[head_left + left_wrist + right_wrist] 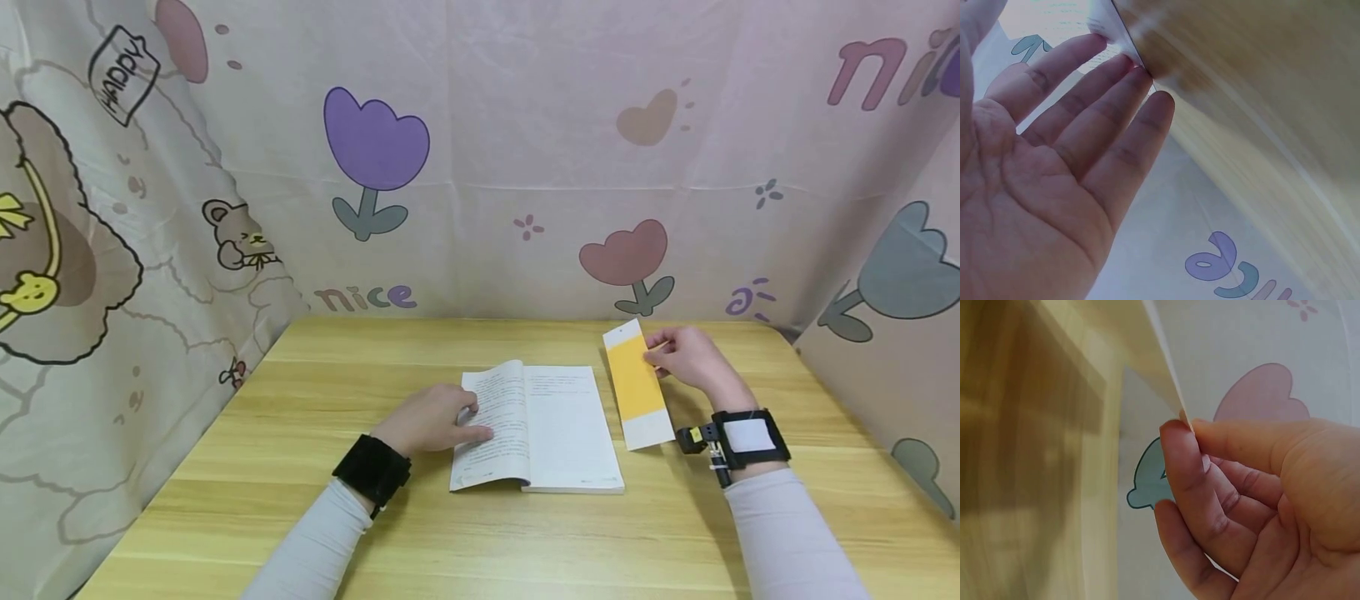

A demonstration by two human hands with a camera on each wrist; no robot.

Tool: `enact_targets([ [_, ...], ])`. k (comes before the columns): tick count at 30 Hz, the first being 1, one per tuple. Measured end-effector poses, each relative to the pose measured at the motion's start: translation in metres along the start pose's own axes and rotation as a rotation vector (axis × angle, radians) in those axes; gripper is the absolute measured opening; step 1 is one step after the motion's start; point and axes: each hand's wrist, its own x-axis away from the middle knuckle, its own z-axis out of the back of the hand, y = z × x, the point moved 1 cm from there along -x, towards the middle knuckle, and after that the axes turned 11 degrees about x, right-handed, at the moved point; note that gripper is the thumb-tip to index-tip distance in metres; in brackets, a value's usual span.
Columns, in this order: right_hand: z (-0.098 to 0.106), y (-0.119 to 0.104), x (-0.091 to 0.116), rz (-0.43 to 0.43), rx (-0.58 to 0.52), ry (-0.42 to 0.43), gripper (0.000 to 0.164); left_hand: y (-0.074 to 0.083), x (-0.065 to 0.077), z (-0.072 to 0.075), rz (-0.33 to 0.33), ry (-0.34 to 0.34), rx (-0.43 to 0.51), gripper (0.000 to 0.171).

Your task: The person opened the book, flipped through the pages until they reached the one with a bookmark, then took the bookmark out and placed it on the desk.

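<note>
An open book (570, 429) lies on the table, its left page curving up near the spine. My left hand (431, 418) rests on that page's outer edge, thumb and fingers spread apart. In the left wrist view the fingers of this hand (1066, 144) are nearly straight, their tips touching the book's edge. To the right of the book, my right hand (693, 358) pinches a yellow bookmark (636, 377) with white ends by its right long edge. The right wrist view shows the right hand (1235, 487) with thumb and index finger on the bookmark's edge (1169, 369).
The wooden table (360, 350) extends around the book on all sides. Behind it hangs a printed curtain (487, 125) with flowers and lettering, and more patterned cloth (172, 192) closes off the left side.
</note>
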Motion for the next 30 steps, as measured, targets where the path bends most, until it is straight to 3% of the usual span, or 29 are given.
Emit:
enact_targets([
  [13, -0.005, 0.01, -0.004, -0.02, 0.107, 0.011, 0.028, 0.0, 0.0, 0.0, -0.006, 0.026, -0.018, 0.049],
  [21, -0.002, 0.01, -0.001, -0.041, 0.099, -0.042, 0.038, 0.001, 0.0, 0.001, 0.004, 0.022, -0.032, 0.049],
  [30, 0.003, 0.002, 0.002, -0.026, 0.118, -0.038, 0.045, 0.001, 0.0, -0.001, 0.007, 0.025, -0.036, 0.049],
])
